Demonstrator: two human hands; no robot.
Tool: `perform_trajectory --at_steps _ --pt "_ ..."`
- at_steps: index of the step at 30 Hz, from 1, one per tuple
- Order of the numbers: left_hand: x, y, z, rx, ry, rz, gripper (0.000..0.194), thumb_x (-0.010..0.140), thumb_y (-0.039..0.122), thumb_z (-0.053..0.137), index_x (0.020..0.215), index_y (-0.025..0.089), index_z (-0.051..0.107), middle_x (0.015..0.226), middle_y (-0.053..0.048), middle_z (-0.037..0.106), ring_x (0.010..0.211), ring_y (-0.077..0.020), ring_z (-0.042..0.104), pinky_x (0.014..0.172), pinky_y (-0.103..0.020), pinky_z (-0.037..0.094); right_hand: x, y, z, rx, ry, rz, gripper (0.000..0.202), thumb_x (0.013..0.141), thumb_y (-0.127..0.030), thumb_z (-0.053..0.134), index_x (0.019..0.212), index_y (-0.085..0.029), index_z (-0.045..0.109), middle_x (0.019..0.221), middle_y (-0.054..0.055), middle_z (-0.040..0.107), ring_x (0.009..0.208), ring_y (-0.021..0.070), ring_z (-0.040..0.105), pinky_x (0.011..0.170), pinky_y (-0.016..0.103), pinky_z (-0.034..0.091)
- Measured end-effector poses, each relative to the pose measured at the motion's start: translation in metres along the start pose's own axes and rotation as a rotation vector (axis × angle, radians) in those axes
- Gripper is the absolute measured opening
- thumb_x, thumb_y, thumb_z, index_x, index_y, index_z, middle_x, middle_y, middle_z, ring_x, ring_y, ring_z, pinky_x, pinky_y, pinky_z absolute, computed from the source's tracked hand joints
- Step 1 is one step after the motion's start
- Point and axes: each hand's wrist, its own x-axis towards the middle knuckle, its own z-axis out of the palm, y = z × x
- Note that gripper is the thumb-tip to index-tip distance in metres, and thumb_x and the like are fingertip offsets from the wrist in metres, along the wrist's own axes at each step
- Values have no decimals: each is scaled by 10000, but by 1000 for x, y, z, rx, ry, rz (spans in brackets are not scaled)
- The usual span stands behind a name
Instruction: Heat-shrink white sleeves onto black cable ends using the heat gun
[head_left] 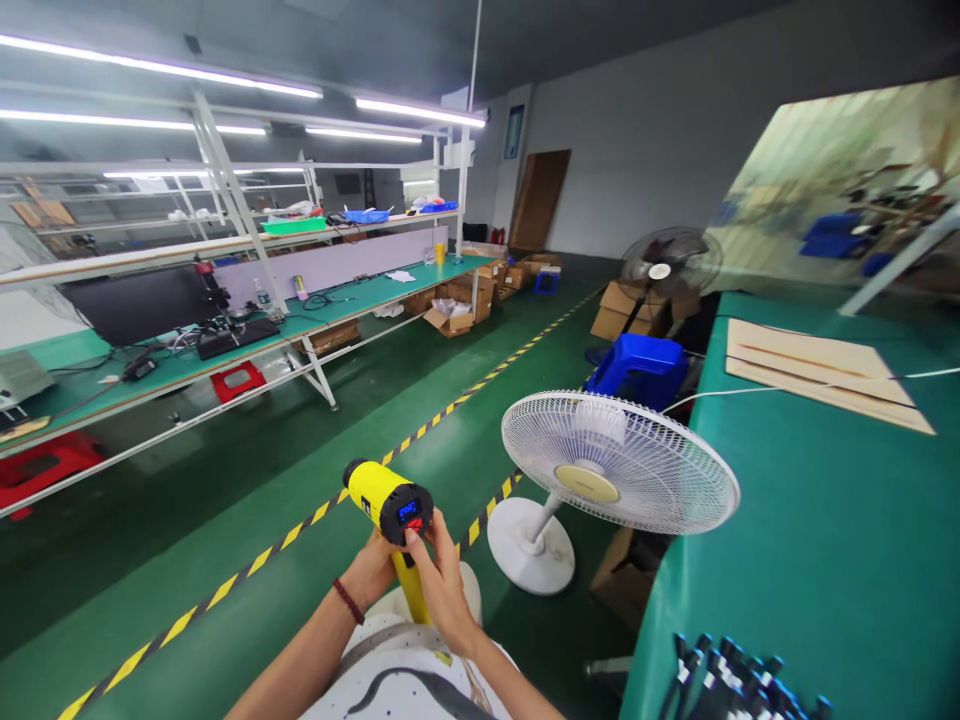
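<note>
In the head view, the heat gun (375, 488) is at 7 o'clock from centre. The left grip (376, 566) holds it by the handle (412, 592); the right grip (444, 578) holds its rear, thumb at the red button (415, 524) below the lit display (407, 510). A white fan (622, 468) stands at 3 o'clock from it. At 5 o'clock on the green desk (780, 530) lie dark pieces (731, 680), too blurred to name.
</note>
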Motion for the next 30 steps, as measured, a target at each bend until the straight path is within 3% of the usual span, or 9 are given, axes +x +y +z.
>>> perform_trajectory --at_steps 23,30 --pt "-1 0 -5 6 -15 10 521 268 235 941 746 191 739 765 -15 694 759 -175 596 755 -283 455 -3 3 2 -13 7 14 443 874 -430 546 1287 -272 533 1274 43 621 1193 228 563 1024 369 446" --pt "-1 -1 -5 -3 -8 10 486 303 181 926 752 182 739 759 -25 690 761 -187 591 761 -300 441 -3 -2 2 9 -15 10 431 881 -411 535 1283 -258 515 1277 56 615 1180 223 570 1025 375 441"
